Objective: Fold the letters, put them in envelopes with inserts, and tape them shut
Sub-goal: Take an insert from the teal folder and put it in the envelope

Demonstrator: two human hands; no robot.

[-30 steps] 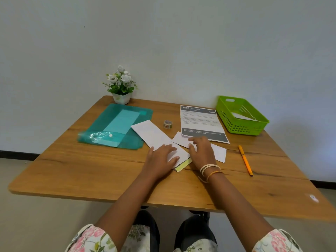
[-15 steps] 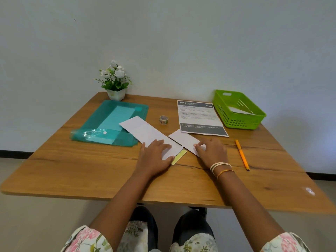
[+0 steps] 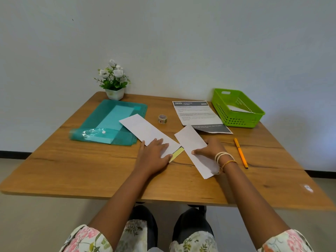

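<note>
Envelope [image 3: 147, 132] lies flat under the left hand's [image 3: 154, 157] straight pressing fingers, yellow insert [image 3: 176, 154] peeking out; right hand [image 3: 211, 150] apparently pinches the folded letter [image 3: 197, 151], which could unfold or snag entering.

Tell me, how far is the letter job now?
Early. Done: one white paper lies in the green basket. In hand: the left hand presses a white envelope with a yellow insert beneath; the right hand holds a folded letter. Left: inserting, taping with the tape roll, and the printed sheet, still unfolded.
</note>
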